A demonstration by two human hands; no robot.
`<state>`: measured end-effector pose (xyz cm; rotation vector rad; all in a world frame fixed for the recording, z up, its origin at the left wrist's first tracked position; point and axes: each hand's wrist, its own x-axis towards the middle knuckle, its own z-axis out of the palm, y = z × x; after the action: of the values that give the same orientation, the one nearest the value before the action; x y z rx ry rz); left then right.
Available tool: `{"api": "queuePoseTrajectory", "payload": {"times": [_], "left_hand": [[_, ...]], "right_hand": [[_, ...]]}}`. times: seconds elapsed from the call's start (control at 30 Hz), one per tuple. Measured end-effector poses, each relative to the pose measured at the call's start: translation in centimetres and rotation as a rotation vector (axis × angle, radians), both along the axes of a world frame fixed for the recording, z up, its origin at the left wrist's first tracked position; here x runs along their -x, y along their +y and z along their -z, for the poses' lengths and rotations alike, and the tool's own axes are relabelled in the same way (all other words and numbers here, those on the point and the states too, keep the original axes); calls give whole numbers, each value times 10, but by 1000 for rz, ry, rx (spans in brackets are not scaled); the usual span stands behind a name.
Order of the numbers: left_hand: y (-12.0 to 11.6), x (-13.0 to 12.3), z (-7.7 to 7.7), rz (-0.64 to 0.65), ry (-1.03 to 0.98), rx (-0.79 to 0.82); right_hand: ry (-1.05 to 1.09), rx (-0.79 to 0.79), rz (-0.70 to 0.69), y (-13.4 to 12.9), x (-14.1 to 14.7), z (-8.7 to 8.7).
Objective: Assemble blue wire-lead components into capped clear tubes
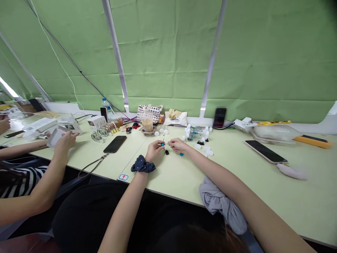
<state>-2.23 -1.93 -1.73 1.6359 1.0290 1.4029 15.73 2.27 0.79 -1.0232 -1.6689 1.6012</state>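
The left hand (154, 151) is pinching a blue piece (162, 144), the right hand (179, 145) is narrowing beside it, hold unclear, while tubes (196, 135) are lying grouped and caps (210, 153) sitting loose.

- The head camera looks from the person's head, forward and down on the pale green table (302, 203).
- It faces the creased green sheet (168, 52) behind.
- The view is wide; left hand (154, 150) and right hand (179, 144) are near its centre.
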Motion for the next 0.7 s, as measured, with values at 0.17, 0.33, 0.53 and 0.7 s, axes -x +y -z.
{"api": "queuePoseTrajectory", "payload": {"times": [0.17, 0.33, 0.53, 0.7], "left_hand": [[-2, -1, -2, 2, 22, 5], [-3, -1, -3, -49, 25, 30], [2, 4, -1, -197, -31, 41], [5, 9, 0, -252, -109, 50]], "right_hand": [[-30, -40, 12, 4, 0, 5], [-217, -374, 163, 14, 2, 13], [-483, -634, 245, 23, -12, 14], [-614, -612, 191, 20, -17, 13]]}}
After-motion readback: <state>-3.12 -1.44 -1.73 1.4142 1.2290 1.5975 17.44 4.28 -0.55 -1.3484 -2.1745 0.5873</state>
